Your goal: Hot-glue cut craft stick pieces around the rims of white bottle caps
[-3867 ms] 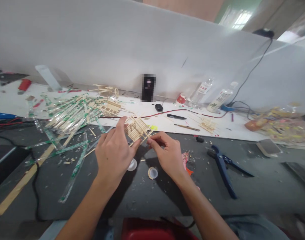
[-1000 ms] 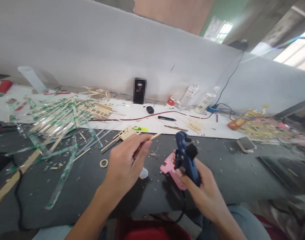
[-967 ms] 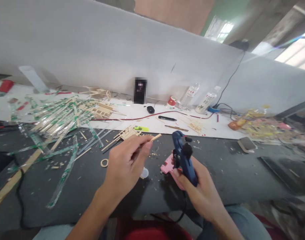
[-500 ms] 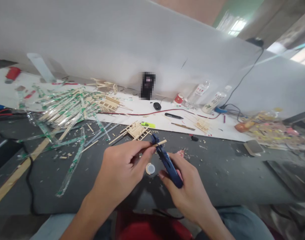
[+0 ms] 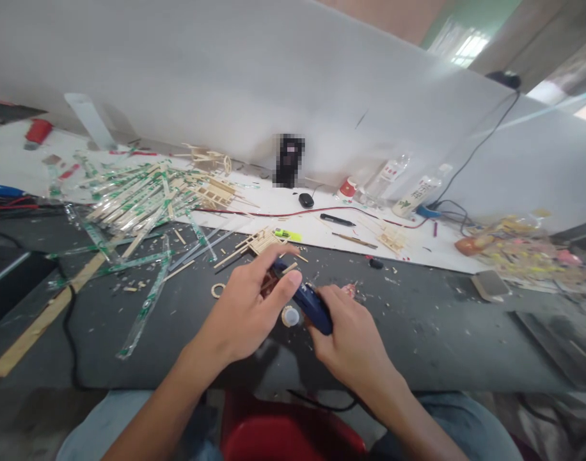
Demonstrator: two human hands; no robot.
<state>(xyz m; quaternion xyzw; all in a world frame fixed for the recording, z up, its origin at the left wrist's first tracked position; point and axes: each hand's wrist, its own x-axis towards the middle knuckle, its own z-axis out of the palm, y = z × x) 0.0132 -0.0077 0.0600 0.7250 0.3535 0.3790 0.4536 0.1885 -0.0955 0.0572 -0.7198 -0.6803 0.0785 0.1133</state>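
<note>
Dark blue cutting pliers (image 5: 312, 304) are gripped in my right hand (image 5: 353, 326), their jaws pointing up and to the left. My left hand (image 5: 235, 310) is at the jaws, thumb and index finger spread apart on either side of them. A short wooden stick piece (image 5: 290, 268) shows between those fingertips, by the jaws; whether anything touches it is too small to tell. Behind my left hand lies a slatted wooden stick frame (image 5: 261, 241), partly hidden. A small round white-topped piece (image 5: 290, 315) sits on the dark table below the pliers, and a wooden ring (image 5: 218, 291) lies left of my left hand.
Plastic-wrapped wooden strips (image 5: 130, 198) are heaped at the left. Farther back are a black mouse (image 5: 306, 200), a black pen (image 5: 338, 220), a yellow-green marker (image 5: 288, 235), a red-and-white cup (image 5: 347, 187) and plastic bottles (image 5: 418, 194). A grey block (image 5: 489, 286) lies at the right.
My left thumb and index finger have parted from their pinch on the stick. The pliers have shifted slightly left and tilted flatter, and the wooden ring has come into view.
</note>
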